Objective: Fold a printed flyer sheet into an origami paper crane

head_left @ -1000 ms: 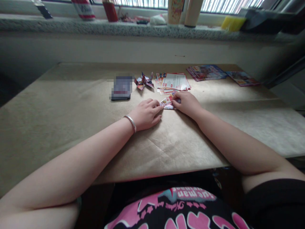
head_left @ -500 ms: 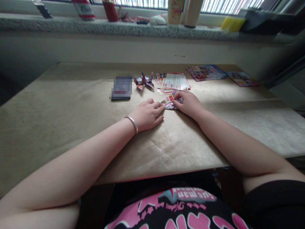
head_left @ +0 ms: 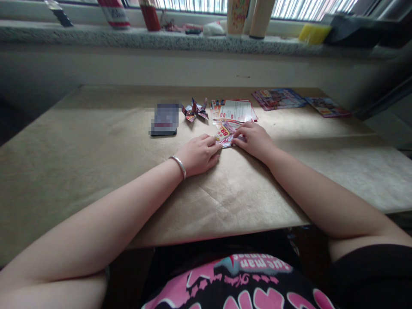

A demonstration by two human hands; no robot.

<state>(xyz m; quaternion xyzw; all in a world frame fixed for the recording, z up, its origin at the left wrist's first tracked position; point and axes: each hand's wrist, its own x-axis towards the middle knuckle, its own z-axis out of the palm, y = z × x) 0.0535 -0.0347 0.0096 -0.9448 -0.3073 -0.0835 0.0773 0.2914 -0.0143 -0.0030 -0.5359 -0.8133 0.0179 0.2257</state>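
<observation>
A small folded piece of printed paper (head_left: 224, 132), showing large red numerals on yellow, lies flat on the table between my two hands. My left hand (head_left: 199, 154), with a silver bangle at the wrist, holds the paper's lower left edge under its fingertips. From the other side my right hand (head_left: 252, 139) pinches the paper's right edge between bent thumb and fingers, which partly hide it. Just beyond are folded paper figures (head_left: 195, 110) with pointed tips and a loose stack of printed sheets (head_left: 236, 110).
A dark, pixelated flat object (head_left: 165, 119) lies left of the paper figures. Colourful leaflets (head_left: 278, 98) and another small pile (head_left: 327, 107) are at the table's (head_left: 96, 171) far right. Bottles, cups and a yellow item (head_left: 313, 33) line the stone windowsill (head_left: 180, 40).
The folded paper has turned and shifted slightly left, so more of its printed face shows. My right fingers have moved off its top, nearer its right edge. My left fingers are closer together.
</observation>
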